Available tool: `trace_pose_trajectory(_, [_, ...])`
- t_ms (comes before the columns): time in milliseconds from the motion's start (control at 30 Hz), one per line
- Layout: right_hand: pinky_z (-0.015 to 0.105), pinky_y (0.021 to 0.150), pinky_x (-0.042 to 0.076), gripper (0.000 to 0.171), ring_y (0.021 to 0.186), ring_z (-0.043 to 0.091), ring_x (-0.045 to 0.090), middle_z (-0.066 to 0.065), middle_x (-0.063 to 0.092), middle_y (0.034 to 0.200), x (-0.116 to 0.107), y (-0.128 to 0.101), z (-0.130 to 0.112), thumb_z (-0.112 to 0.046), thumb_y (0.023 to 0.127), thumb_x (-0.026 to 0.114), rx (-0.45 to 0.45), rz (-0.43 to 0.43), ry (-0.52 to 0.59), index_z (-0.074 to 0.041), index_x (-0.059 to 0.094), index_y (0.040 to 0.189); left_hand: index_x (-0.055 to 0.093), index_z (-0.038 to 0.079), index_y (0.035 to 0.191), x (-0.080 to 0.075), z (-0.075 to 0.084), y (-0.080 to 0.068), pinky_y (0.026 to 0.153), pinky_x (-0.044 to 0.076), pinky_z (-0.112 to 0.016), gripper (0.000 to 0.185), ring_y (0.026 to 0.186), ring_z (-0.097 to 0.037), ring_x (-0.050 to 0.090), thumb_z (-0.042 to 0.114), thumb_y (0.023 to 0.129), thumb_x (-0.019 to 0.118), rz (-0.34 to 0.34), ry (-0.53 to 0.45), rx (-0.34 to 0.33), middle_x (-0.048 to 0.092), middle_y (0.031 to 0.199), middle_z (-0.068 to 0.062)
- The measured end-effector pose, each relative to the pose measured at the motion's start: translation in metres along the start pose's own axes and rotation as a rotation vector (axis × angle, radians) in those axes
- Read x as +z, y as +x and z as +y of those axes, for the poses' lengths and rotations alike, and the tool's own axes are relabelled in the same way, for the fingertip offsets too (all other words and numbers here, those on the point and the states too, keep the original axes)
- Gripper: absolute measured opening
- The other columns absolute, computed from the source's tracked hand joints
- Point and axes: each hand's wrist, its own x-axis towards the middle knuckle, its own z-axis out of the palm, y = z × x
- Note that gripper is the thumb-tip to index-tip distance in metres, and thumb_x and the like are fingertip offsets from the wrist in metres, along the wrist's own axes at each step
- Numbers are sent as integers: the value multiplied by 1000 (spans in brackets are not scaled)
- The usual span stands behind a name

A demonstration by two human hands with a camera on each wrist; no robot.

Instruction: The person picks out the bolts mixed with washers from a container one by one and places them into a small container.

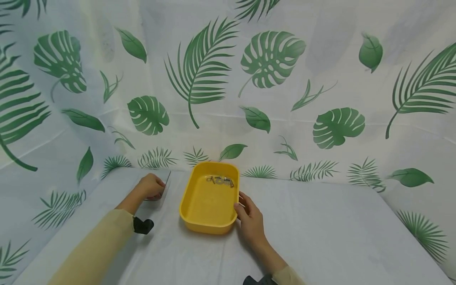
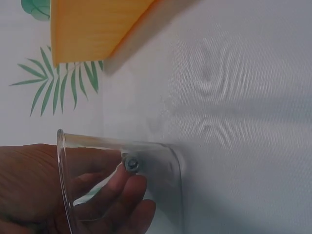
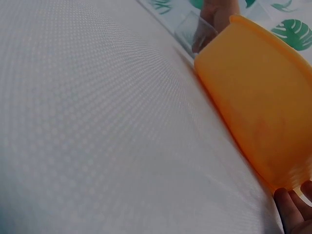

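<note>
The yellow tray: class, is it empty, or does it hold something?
Not empty. The yellow tray holds a few small metal pieces at its far end; the rest of its floor is bare.

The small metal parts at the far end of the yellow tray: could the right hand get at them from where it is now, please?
Probably yes. The right hand rests at the yellow tray's right rim, the tray is open-topped, and nothing covers the metal parts.

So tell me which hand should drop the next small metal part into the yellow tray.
Probably left. The left hand already pinches a small metal nut inside the clear plastic container, beside the yellow tray. The right hand only steadies the tray's rim.
</note>
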Motion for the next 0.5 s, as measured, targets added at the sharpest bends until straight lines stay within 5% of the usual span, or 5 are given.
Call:
trace_pose_trajectory(267, [32, 93, 59, 47, 128, 34, 62, 18, 55, 148, -1, 0, -1, -22, 105, 53, 1, 6, -8, -9, 47, 150, 73, 1, 114, 0, 8, -3, 64, 55, -28, 25, 81, -21, 64, 11, 93, 65, 14, -11, 31, 72, 99, -13])
trace_pose_trajectory(500, [31, 94, 58, 48, 129, 34, 61, 18, 54, 149, 0, -1, -2, -21, 105, 53, 2, -6, 6, -8, 46, 150, 71, -1, 120, -18, 19, -15, 71, 59, -32, 31, 89, -25, 69, 20, 98, 62, 63, 4, 141, 72, 116, -18])
